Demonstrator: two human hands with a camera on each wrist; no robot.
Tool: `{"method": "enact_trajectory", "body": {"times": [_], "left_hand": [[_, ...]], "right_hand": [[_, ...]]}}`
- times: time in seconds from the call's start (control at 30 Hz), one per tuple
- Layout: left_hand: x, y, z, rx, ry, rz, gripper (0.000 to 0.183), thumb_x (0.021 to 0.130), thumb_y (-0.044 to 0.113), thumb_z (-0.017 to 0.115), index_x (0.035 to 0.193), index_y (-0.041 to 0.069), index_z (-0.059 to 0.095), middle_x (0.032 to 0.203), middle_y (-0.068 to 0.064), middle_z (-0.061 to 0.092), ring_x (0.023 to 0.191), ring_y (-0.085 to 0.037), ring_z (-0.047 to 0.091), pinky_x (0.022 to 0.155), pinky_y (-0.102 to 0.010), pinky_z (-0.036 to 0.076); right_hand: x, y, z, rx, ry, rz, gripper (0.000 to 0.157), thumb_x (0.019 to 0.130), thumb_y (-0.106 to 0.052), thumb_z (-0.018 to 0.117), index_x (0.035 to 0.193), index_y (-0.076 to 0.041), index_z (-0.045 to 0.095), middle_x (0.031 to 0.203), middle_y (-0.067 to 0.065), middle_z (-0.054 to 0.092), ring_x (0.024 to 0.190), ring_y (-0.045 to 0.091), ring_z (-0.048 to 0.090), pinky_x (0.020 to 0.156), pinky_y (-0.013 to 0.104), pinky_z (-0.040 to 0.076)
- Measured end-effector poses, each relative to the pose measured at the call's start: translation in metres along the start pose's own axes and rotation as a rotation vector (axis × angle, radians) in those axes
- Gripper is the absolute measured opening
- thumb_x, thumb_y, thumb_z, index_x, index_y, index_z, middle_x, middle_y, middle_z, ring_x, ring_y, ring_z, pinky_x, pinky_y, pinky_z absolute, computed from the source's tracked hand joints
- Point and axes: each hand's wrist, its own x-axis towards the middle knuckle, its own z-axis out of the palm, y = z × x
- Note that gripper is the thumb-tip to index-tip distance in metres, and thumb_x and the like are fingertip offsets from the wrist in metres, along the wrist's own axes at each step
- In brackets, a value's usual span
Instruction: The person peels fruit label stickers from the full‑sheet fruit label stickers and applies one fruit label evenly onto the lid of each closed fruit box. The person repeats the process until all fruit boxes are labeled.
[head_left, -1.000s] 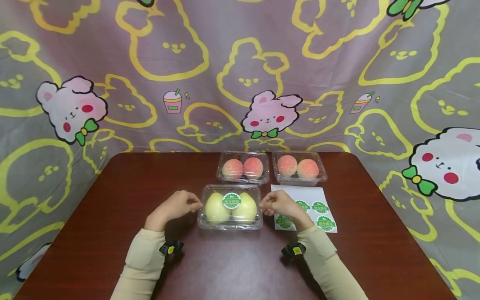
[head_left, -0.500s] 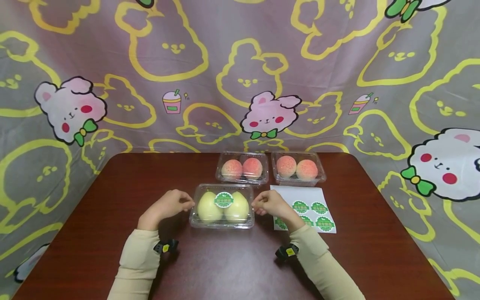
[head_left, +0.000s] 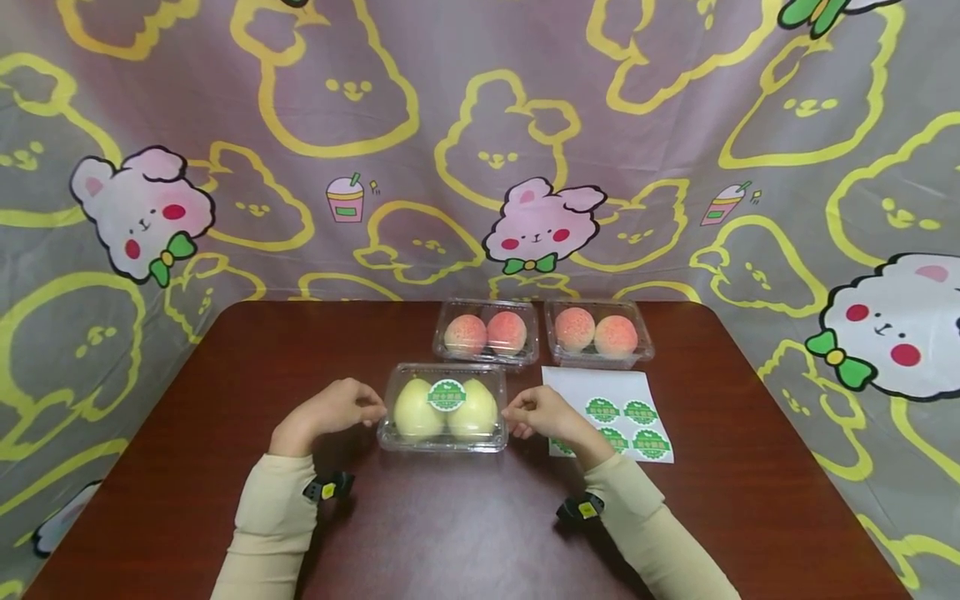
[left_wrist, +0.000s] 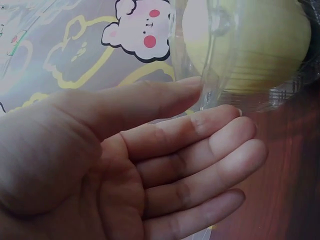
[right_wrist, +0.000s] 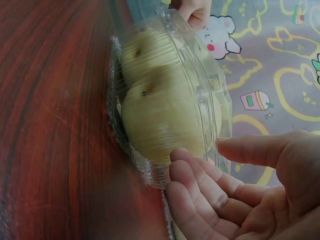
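A clear plastic fruit box (head_left: 442, 447) stands on the table in the head view, with two pale yellow pears (head_left: 417, 412) inside. On its lid is a round green-and-white sticker (head_left: 447, 396). My left hand (head_left: 337, 410) pinches the box's left edge; in the left wrist view the thumb lies against the rim and the forefinger (left_wrist: 200, 127) below it. At the right edge, my right hand (head_left: 547, 414) pinches the rim between thumb and fingers. Through the ribbed side, both pears (right_wrist: 162, 120) show in the right wrist view.
Two more clear boxes, the left peach box (head_left: 486, 354) and the right peach box (head_left: 600, 357), each with two peaches, stand behind. A white sticker sheet (head_left: 592, 383) bearing green round stickers lies partly under my right hand. A patterned curtain (head_left: 420, 183) hangs behind the table.
The pear box has shifted a little to the left, both hands moving along with it. In the last half second it has barely moved. The peach boxes and sticker sheet stay put.
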Motion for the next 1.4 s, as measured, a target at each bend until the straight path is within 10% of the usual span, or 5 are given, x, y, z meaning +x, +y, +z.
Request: {"method": "enact_trajectory", "body": {"times": [1.4], "left_hand": [[-0.020,-0.025,-0.016,-0.029,0.017,-0.136,0.024,0.092,0.017,0.062,0.103,-0.003,0.071,0.085,-0.010,0.073,0.080,-0.016,0.065,0.080,-0.041,0.053]], "right_hand": [[0.017,-0.020,0.039,-0.014,0.076,-0.072,0.020,0.091,-0.010,0.063,0.086,0.009,0.068,0.078,0.027,0.071,0.060,0.016,0.066,0.059,0.034,0.058]]}}
